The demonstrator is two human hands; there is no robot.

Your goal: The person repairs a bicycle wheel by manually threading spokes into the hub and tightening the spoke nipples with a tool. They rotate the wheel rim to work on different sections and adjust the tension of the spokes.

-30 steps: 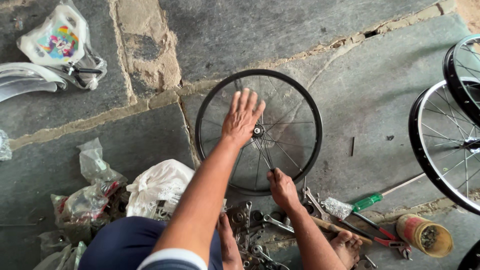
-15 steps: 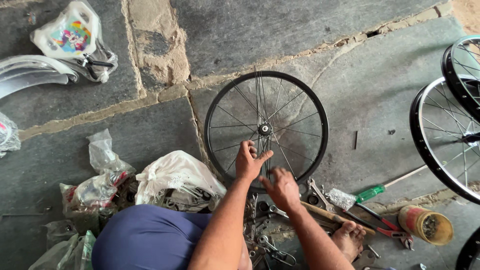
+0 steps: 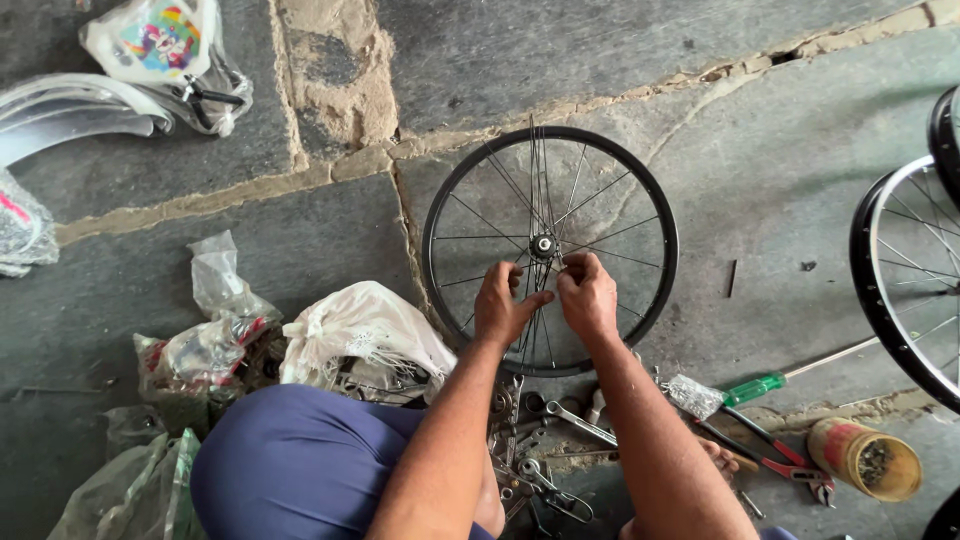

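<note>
- The small bicycle wheel (image 3: 550, 250) lies flat on the stone floor (image 3: 760, 130), in the middle of the view, just in front of the person's knees; its rim is black and thin spokes (image 3: 600, 235) run from the rim to the hub (image 3: 543, 244).
- The left hand (image 3: 505, 305) is over the near half of the wheel, just below the hub; its grip is narrow, with thumb and fingers pinched together on the spokes there.
- The right hand (image 3: 588, 295) is just beside the left one, nearly touching it; its grip is also narrow, the fingertips closed on something small at the spokes, but I cannot tell what it is.
- Between the wheel and the person lies a heap of spanners (image 3: 560, 420) and other metal tools; they are touching each other.
- To the right of the heap is a screwdriver with a green handle (image 3: 755, 388); red-handled pliers (image 3: 770, 455) are near it; a round tin (image 3: 865, 458) with small dark parts inside stands further right.
- A white plastic bag (image 3: 365, 330) rests just left of the wheel; more clear bags (image 3: 205, 340) are beside it.
- At the right edge two bigger wheels (image 3: 905, 270) are partly in view, well apart from the hands.
- In the upper left corner lie silver mudguards (image 3: 75, 110) and a wrapped colourful part (image 3: 160, 45).
</note>
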